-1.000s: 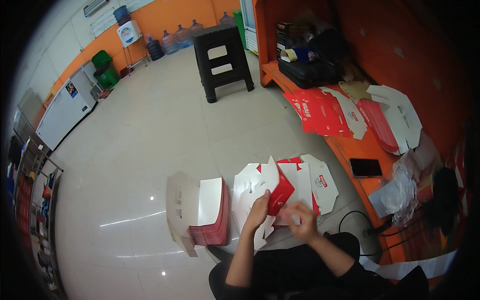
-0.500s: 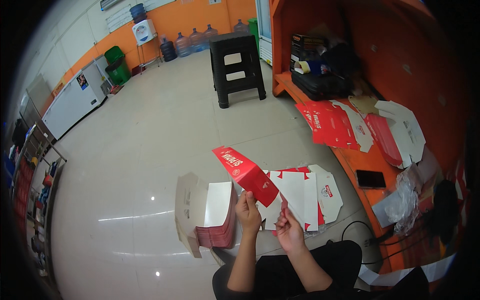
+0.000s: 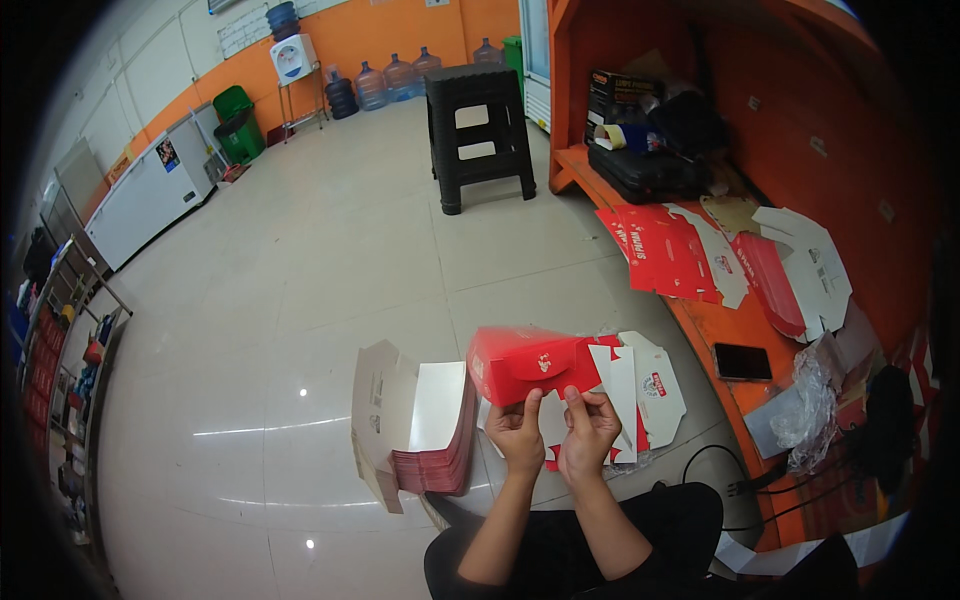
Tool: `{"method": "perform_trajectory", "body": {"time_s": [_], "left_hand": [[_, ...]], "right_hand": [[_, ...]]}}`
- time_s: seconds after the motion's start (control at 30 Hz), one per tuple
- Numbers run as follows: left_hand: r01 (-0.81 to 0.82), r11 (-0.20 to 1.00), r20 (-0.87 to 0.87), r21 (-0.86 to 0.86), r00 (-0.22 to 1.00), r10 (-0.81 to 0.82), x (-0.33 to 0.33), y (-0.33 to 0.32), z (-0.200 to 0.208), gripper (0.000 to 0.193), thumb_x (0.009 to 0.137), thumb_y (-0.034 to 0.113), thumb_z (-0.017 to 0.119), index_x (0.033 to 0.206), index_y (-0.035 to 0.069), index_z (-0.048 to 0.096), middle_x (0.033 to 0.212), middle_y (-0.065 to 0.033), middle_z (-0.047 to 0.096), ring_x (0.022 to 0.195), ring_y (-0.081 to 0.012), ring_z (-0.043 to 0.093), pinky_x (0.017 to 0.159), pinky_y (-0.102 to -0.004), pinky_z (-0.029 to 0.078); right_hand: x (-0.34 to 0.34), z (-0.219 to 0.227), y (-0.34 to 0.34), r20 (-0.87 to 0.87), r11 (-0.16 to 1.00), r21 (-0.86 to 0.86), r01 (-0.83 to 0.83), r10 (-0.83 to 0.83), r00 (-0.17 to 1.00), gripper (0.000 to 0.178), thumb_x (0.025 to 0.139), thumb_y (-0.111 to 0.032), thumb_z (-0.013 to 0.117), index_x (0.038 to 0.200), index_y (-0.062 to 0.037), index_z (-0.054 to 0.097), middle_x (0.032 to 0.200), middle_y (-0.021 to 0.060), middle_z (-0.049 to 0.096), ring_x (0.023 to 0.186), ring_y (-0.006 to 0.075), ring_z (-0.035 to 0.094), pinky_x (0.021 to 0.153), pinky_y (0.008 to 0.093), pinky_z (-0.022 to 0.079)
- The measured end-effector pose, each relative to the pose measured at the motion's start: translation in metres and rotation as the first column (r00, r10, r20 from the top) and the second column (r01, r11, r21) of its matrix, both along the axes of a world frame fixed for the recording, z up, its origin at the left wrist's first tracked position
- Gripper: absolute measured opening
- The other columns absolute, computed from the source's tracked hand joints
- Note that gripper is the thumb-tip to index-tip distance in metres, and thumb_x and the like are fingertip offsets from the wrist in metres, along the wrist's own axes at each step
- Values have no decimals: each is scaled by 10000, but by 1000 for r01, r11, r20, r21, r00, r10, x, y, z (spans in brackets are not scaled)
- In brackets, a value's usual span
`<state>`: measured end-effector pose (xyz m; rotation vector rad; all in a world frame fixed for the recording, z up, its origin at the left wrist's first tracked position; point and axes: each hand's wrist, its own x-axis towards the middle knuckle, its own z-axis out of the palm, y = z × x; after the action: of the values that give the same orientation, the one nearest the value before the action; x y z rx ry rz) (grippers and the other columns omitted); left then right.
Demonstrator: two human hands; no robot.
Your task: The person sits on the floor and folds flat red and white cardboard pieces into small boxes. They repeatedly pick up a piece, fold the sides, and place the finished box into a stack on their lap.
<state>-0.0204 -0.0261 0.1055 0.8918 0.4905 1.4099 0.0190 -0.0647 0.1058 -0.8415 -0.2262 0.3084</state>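
A red cardboard box blank (image 3: 530,362), partly folded, is held up in front of me by its near edge. My left hand (image 3: 518,432) pinches it with the thumb on top, and my right hand (image 3: 588,430) grips the same edge close beside it. Beneath lie flat box blanks (image 3: 655,395), white side up with red edges, on the floor. Left of them stands a thick stack of folded red-and-white cartons (image 3: 436,425) inside an opened cardboard wrapper (image 3: 376,400).
An orange shelf unit (image 3: 690,345) on the right bears more red blanks (image 3: 670,250), a phone (image 3: 742,362), crumpled plastic (image 3: 805,410) and a black case (image 3: 640,170). A black stool (image 3: 480,135) stands ahead. Black cables (image 3: 705,452) run near my right knee.
The red box blank has turned from a slanting, edge-on pose to a more level one, its red face toward me. My hands have come closer together along its near edge.
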Motion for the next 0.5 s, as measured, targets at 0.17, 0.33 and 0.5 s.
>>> {"method": "perform_trajectory", "body": {"time_s": [0.17, 0.33, 0.5], "left_hand": [[147, 989, 15, -3, 989, -147, 8, -5, -14, 266, 814, -14, 635, 1071, -30, 565, 1012, -110, 634, 904, -162, 611, 828, -299, 481], [285, 955, 283, -82, 926, -252, 23, 8, -53, 325, 883, 131, 601, 1169, -2, 523, 1127, -107, 593, 1045, -178, 553, 938, -337, 413], [547, 813, -475, 197, 779, -409, 43, 7, -185, 601, 883, 334, 549, 1358, 41, 326, 1418, -114, 336, 1305, -243, 329, 1042, -491, 287]], "right_hand": [[8, 17, 2, -295, 970, 174, -168, 214, 931, 259, 778, -12, 692, 968, -44, 519, 808, 21, 553, 594, 63, 454, 515, 190, 328], [24, 16, 18, 40, 922, -174, -345, 356, 934, 124, 839, -94, 644, 947, -52, 601, 866, -16, 580, 736, 68, 515, 654, 209, 409], [-6, -16, 93, 888, 804, -457, 381, 432, 156, 142, 831, -99, 529, 935, -32, 599, 801, 127, 614, 757, 276, 607, 686, 389, 477]]}}
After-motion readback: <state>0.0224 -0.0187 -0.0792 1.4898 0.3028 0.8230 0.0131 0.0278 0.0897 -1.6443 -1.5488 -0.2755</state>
